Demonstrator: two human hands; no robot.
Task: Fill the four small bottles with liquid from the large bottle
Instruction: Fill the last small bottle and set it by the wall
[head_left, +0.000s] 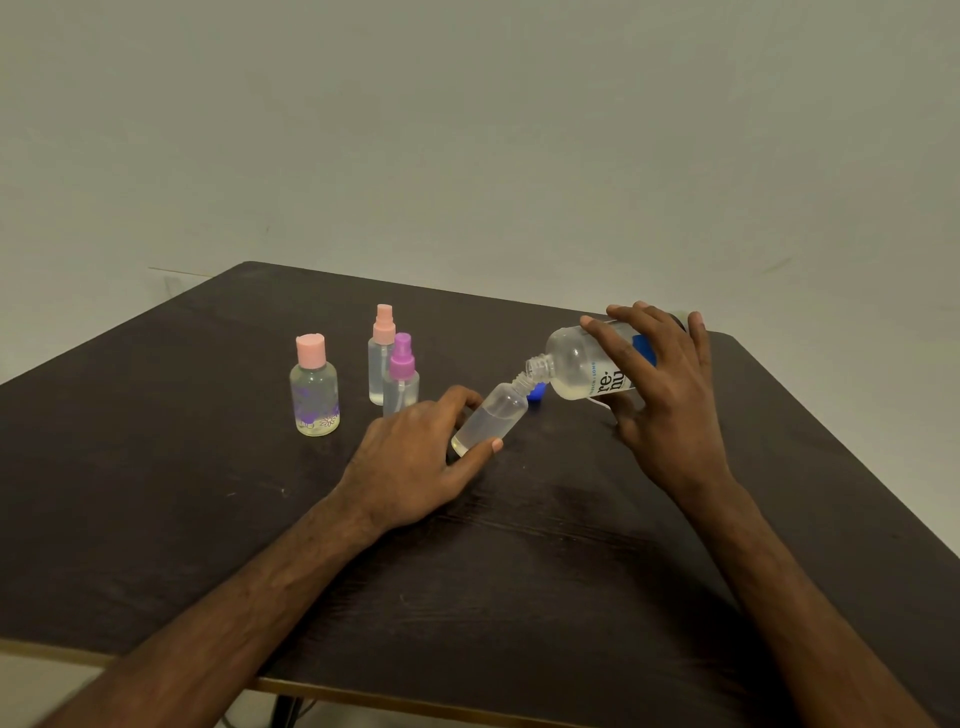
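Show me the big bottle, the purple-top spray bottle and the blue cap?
big bottle (576, 364), head view, on its clear shoulder.
purple-top spray bottle (401, 387), head view, on its clear body.
blue cap (538, 391), head view, on its visible side.

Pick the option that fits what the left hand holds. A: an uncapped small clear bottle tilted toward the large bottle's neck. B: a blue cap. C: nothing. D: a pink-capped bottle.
A: the left hand grips the uncapped small bottle, tilted with its mouth at the neck of the large bottle that the right hand holds.
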